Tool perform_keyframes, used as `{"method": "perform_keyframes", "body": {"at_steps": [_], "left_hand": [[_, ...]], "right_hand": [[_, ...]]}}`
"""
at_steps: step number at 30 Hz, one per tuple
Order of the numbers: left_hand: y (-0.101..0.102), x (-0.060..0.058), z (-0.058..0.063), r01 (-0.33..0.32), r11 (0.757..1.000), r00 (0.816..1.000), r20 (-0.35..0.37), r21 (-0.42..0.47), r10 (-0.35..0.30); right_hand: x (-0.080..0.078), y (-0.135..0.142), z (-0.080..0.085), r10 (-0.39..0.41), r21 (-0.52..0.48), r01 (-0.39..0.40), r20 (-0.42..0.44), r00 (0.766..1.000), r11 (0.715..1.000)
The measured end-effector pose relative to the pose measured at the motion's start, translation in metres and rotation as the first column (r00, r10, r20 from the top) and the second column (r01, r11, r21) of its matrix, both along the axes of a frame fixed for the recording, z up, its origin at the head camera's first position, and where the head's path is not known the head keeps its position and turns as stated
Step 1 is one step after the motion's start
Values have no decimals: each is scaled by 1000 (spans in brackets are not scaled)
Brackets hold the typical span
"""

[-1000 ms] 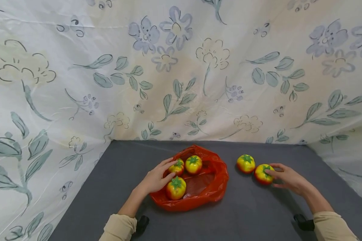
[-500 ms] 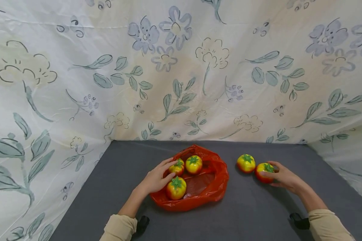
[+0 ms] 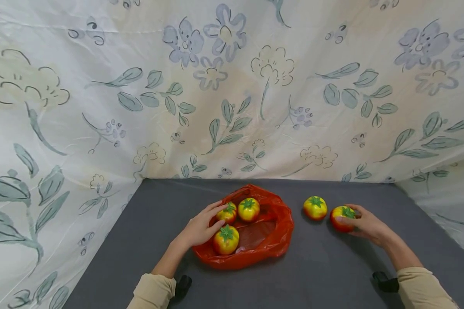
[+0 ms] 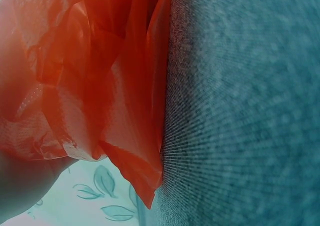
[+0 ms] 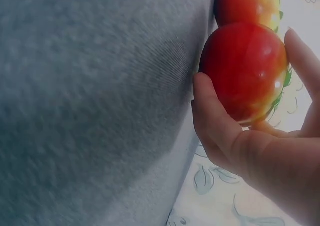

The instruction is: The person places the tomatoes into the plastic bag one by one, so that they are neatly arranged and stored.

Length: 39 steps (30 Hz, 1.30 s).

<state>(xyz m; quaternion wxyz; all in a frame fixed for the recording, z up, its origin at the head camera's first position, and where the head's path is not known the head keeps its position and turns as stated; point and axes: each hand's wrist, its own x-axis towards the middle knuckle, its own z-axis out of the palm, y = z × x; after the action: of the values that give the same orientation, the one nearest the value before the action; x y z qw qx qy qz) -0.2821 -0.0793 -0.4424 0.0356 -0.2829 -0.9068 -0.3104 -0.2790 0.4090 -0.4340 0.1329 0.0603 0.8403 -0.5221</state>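
My right hand (image 3: 369, 225) holds a shiny red-and-yellow tomato (image 5: 242, 73) with a green leafy top, thumb and fingers curved round its sides. A second tomato (image 3: 315, 208) stands just to its left on the dark table. My left hand (image 3: 201, 225) lies over the left rim of a red plastic bag (image 3: 280, 231), its fingers fairly straight and the thumb spread beside the tomatoes inside. The bag contains a front tomato (image 3: 226, 240), a back tomato (image 3: 248, 210) and one partly covered tomato (image 3: 229, 213) by my left fingers. In the left wrist view, red plastic hides most of that hand.
The dark grey table (image 3: 313, 274) reaches back to a pale cloth (image 3: 270, 141) with printed flowers and leaves, which also runs up both sides. A black wrist strap piece (image 3: 384, 282) sits under the right forearm, another strap piece (image 3: 183, 285) by the left.
My right fingers and thumb have closed round the right tomato, which has shifted slightly right, away from its neighbour. The left hand and the bag stay where they were.
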Motion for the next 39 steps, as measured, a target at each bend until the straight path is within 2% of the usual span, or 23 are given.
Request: {"method": "perform_keyframes", "body": {"at_steps": [8, 17, 26, 39], "left_hand": [[0, -1, -1, -1, 1000, 1000, -3, -6, 1], [1, -1, 0, -4, 1000, 1000, -9, 0, 4], [1, 0, 0, -7, 1000, 1000, 1, 2, 7], [1, 0, 1, -9, 1000, 1000, -1, -5, 9]], "right_hand": [[1, 7, 8, -24, -38, 23, -33, 999, 999], [0, 8, 16, -4, -37, 2, -65, 998, 999], [-3, -2, 32, -13, -66, 7, -93, 996, 998], [-11, -27, 43, -33, -66, 23, -144, 989, 998]]}}
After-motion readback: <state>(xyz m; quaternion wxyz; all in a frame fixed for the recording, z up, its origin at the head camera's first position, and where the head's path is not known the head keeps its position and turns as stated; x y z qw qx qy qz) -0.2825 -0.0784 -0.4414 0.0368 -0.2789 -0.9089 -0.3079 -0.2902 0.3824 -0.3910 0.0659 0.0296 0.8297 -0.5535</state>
